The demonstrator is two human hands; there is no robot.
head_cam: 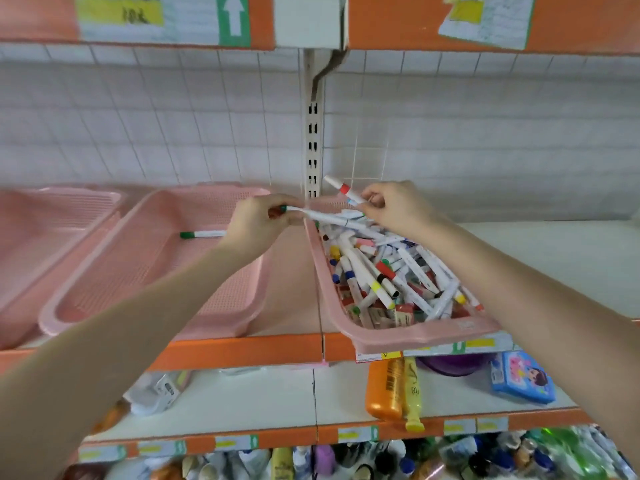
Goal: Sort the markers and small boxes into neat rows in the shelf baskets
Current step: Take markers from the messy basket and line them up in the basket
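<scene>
A pink basket [415,336] on the right of the shelf is heaped with mixed markers and small boxes [388,271]. My left hand [258,221] pinches the green-capped end of a white marker [325,218] that reaches across to the heap. My right hand [394,206] grips a red-capped white marker [341,186] above the far end of that basket, its tip pointing up and left. The middle pink basket [145,296] holds one green-capped marker [202,234] lying near its far end.
A third pink basket [52,216] sits at the far left. The shelf's orange front edge [242,351] runs below the baskets. An orange bottle [388,389], a yellow tube [414,396] and a blue box [523,379] lie on the shelf underneath. Cardboard boxes [173,19] stand above.
</scene>
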